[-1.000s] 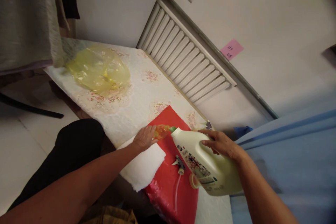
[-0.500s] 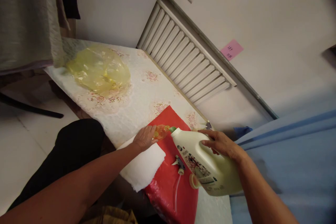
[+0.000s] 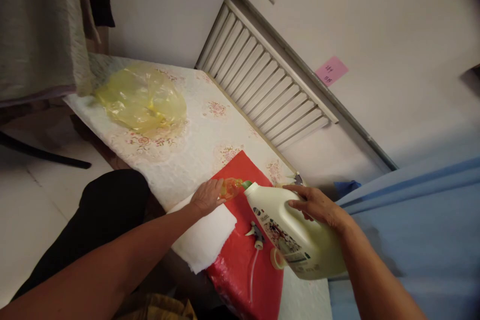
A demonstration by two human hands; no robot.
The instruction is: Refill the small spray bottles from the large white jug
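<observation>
My left hand (image 3: 207, 197) is closed around a clear orange spray bottle (image 3: 231, 188), with something green at its mouth. Against that mouth rests the neck of a large pale green jug (image 3: 292, 232), tipped over toward the left. My right hand (image 3: 314, 205) grips the jug by its handle; part of the fingers is hidden behind it. Below the jug lies a spray trigger head (image 3: 257, 236) with its thin tube on a red sheet (image 3: 243, 165). A pale round cap (image 3: 276, 259) sits beside the jug's lower side. White cloth or paper (image 3: 204, 237) lies under my left forearm.
A crumpled yellow plastic bag (image 3: 142, 100) lies at the far end of the flowered tablecloth (image 3: 195, 145). Behind the table runs a white radiator (image 3: 262, 80). A blue curtain (image 3: 423, 225) hangs at the right. Another spray head (image 3: 297, 179) shows behind the jug.
</observation>
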